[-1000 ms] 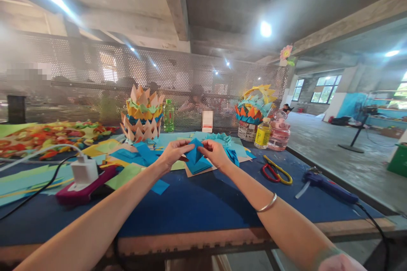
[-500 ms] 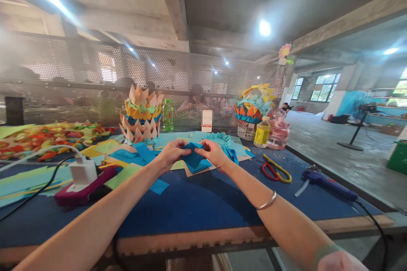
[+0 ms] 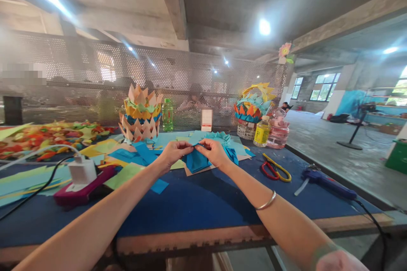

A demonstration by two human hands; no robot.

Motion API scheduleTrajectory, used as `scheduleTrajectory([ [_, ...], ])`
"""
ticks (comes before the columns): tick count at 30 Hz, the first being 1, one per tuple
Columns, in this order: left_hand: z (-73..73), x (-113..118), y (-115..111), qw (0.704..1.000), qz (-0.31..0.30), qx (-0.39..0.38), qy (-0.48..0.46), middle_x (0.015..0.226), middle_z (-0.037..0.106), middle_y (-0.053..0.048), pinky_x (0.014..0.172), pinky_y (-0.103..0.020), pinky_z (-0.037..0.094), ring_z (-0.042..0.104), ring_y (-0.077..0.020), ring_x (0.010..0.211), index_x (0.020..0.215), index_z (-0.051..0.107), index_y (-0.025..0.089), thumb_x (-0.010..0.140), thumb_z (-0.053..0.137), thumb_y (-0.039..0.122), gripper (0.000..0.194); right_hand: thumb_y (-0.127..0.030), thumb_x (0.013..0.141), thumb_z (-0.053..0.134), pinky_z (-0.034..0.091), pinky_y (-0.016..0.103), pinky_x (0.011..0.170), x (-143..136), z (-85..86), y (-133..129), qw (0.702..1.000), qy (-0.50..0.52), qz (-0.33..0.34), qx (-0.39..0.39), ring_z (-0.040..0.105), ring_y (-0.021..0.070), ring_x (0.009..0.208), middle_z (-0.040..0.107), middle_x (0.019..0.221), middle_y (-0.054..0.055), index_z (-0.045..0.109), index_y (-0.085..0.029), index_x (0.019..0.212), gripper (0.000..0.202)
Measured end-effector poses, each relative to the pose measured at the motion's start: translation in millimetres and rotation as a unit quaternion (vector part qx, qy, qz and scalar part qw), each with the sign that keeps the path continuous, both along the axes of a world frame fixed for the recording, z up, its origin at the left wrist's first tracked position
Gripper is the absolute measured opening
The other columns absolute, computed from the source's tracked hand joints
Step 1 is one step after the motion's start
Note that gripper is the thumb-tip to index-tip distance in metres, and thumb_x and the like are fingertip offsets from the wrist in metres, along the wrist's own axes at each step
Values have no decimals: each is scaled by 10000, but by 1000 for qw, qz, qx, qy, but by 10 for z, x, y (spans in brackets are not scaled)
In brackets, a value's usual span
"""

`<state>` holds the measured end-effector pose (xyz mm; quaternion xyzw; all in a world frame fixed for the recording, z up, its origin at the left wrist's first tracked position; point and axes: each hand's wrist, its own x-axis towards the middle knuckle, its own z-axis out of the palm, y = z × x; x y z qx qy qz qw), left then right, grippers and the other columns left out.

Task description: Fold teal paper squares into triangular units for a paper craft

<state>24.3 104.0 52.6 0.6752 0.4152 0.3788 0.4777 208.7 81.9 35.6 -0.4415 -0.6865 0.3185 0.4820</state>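
Note:
My left hand (image 3: 174,153) and my right hand (image 3: 215,152) meet over the middle of the table. Thumbs and fingertips of both pinch a small piece of blue paper (image 3: 195,145), seen nearly edge-on and partly covered by the fingers. Just beneath it lies folded blue paper (image 3: 196,163) on a tan sheet (image 3: 192,172). Blue paper strips (image 3: 141,154) are scattered to the left of my left hand. Behind my right hand sits a pale-blue pointed paper ring (image 3: 219,136).
A layered paper-petal piece (image 3: 140,118) and green bottle (image 3: 168,115) stand behind. To the right are a petal-trimmed basket (image 3: 246,130), yellow bottle (image 3: 262,132), pink bottle (image 3: 278,134), scissors (image 3: 276,169) and glue gun (image 3: 329,184). A power strip (image 3: 79,192) lies left.
The blue paper has tipped from facing me to nearly edge-on, uncovering the folded blue paper below. Both hands stay pinched on it in about the same place.

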Motion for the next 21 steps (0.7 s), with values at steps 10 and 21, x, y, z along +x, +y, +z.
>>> scheduleTrajectory([
  [10,34,-26,32,992,110,64,6,1225,630,-83,861,-438,571,652,-253,1033,1224,606,156,966,626,352,325,-330,978,622,587,404,818,-2,-4,-36,998,38,-4,-54,672,216,975,649,1189,82,610,-158,1221,297],
  [21,45,50,-82,990,125,52,52,1225,630,-92,857,-437,574,656,-238,1023,1239,594,163,971,620,345,325,-340,979,618,573,437,865,37,-2,-15,991,75,-86,-71,659,236,1033,630,1241,91,598,-167,1252,324],
])
